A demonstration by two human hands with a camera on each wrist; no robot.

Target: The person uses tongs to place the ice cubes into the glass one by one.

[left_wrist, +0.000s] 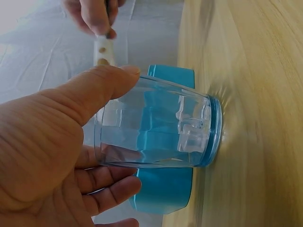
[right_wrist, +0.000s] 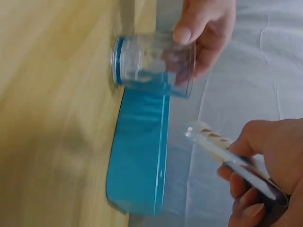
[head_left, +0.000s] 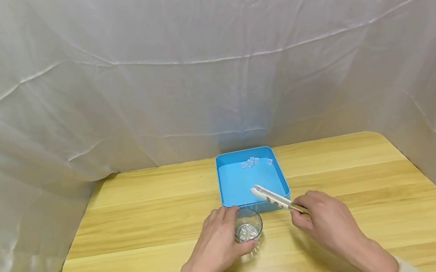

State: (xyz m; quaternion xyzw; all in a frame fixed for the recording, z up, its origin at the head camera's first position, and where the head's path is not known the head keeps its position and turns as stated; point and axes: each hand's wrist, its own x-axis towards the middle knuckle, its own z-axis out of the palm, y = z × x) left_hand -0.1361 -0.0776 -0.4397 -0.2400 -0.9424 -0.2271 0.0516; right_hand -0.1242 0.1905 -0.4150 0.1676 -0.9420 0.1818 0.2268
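My left hand grips a clear drinking glass near its rim, thumb on one side and fingers on the other. The glass stands upright on the table, with several clear cubes at its bottom. In my right hand are pale-tipped tongs, their tips raised above the near edge of a blue tray. Something clear shows at the tong tips in the right wrist view; I cannot tell whether it is a cube. Several clear ice-like cubes lie at the tray's far side.
The wooden table carries the tray just beyond the glass. A pale grey curtain hangs behind the table and along both sides. The tray's raised walls face the glass.
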